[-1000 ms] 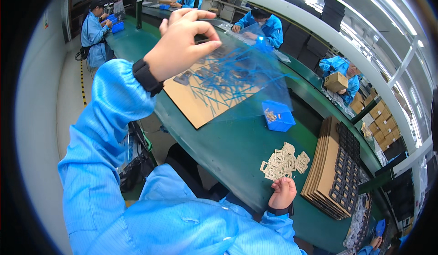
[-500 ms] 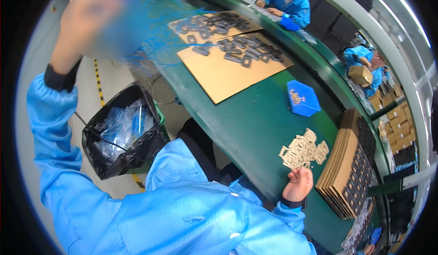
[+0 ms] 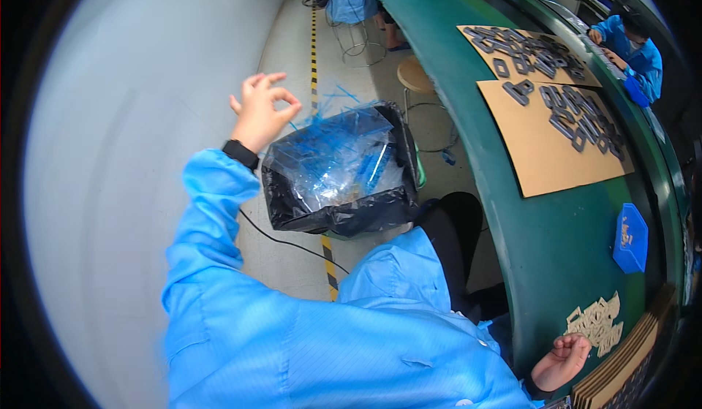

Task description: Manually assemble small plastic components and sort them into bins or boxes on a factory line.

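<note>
My left hand [image 3: 267,113] is raised above a bin lined with a black bag [image 3: 365,217]. Its thumb and forefinger curve into a ring, the other fingers stand apart, and I see nothing held. Clear and blue plastic film [image 3: 344,153] fills the bag, with thin blue strips [image 3: 340,102] just below and beside the hand. On the green table [image 3: 541,263] lies my right hand [image 3: 561,361], palm up, fingers loosely curled with nothing visible in them. Right beside its fingertips is a loose pile of thin beige frame-shaped pieces [image 3: 596,325].
Black frame-shaped parts [image 3: 578,116] lie on cardboard sheets [image 3: 545,168]. A blue tray [image 3: 632,241] with small pieces stands at right, near stacked cardboard [image 3: 621,365]. A round stool [image 3: 415,75] stands beyond the bin. A cable [image 3: 292,242] crosses the floor. Co-workers [image 3: 636,51] sit farther off.
My left hand has come down toward the bin and let go of the blue plastic film, which is now in the bag. The view has swung left; my right hand stays by the beige pieces.
</note>
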A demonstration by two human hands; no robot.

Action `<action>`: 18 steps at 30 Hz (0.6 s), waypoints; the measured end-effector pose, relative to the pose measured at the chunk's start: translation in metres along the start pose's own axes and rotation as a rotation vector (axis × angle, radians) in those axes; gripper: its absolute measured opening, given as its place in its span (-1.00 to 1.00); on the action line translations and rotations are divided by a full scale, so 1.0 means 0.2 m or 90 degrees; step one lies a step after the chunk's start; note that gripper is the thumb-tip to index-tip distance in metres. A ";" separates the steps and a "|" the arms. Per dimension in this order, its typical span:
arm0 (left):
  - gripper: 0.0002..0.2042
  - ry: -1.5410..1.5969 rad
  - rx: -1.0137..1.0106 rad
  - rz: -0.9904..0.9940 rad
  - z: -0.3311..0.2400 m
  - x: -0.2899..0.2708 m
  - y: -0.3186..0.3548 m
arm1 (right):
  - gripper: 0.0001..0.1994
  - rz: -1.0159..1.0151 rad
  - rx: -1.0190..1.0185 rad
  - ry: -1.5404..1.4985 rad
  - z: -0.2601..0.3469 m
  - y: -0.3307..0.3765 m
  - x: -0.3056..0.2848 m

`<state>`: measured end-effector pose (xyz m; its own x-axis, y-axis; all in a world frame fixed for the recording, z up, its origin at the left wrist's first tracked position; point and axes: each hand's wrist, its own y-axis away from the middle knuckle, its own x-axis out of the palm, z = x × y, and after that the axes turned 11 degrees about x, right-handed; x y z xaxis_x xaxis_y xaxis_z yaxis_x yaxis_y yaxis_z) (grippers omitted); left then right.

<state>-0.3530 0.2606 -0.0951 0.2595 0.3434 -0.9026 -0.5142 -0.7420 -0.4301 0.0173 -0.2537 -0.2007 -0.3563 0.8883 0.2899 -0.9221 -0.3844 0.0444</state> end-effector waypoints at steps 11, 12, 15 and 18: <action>-0.89 0.088 -0.095 0.068 0.18 0.49 0.03 | -0.85 -0.078 0.044 0.042 -0.06 0.00 0.13; -0.90 0.088 -0.110 0.095 0.18 0.52 0.02 | -0.86 -0.072 0.044 0.039 -0.08 0.00 0.14; -0.91 0.095 -0.111 0.159 0.22 0.62 0.00 | -0.87 -0.060 0.044 0.047 -0.09 -0.02 0.12; -0.90 0.110 -0.074 0.287 0.27 0.63 0.00 | -0.87 -0.063 0.061 0.070 -0.08 -0.03 0.14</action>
<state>-0.3641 0.3343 -0.2100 0.1682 -0.1199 -0.9784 -0.5149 -0.8571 0.0166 0.0102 -0.2218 -0.2079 -0.2838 0.9429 0.1742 -0.9366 -0.3115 0.1605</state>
